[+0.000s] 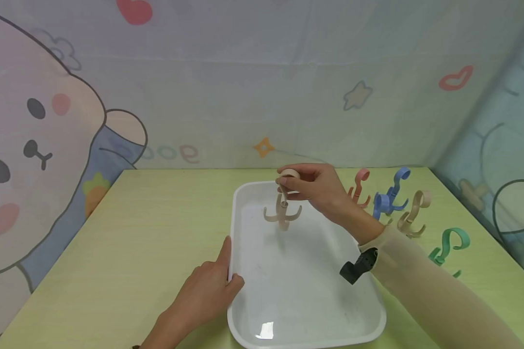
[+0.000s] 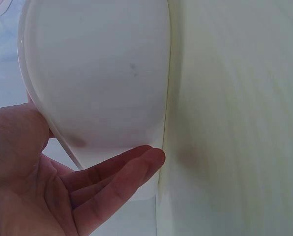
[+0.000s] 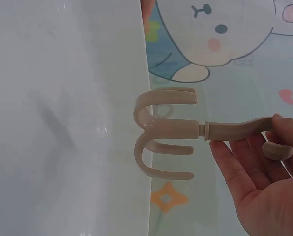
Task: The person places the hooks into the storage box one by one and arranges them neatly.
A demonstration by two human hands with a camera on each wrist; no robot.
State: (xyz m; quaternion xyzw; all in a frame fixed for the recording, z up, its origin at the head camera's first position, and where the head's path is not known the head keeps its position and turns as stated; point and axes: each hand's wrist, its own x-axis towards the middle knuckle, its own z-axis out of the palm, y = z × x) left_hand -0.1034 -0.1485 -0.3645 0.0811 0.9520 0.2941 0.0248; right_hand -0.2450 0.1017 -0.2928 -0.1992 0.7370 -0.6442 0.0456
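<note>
1. The left edge of the white tray [image 1: 305, 295] is being gripped by the left hand [image 1: 209, 286], the thumb being placed over the rim and the fingers being laid along the outer wall.
2. The tray is being supported on the surface [image 1: 157, 218], its far edge being set just inside the surface's far edge.
3. The held beige hook [image 1: 282, 213] is being suspended prongs-down inside the tray's outline, near its far-left corner; the prongs are apparently being held clear of the floor.
4. The curled top of this hook is being pinched between the thumb and fingers of the right hand [image 1: 319, 189].
5. Toward the surface's far-right corner and right edge, a red hook [image 1: 359, 186], a blue hook [image 1: 395, 188], a second beige hook [image 1: 415, 211] and a green hook [image 1: 445, 245] are being supported.
6. Placement in the tray is judged as being carried out. Vertical lowering is probably being called for, release being deferred until the prongs are being borne by the floor.
</note>
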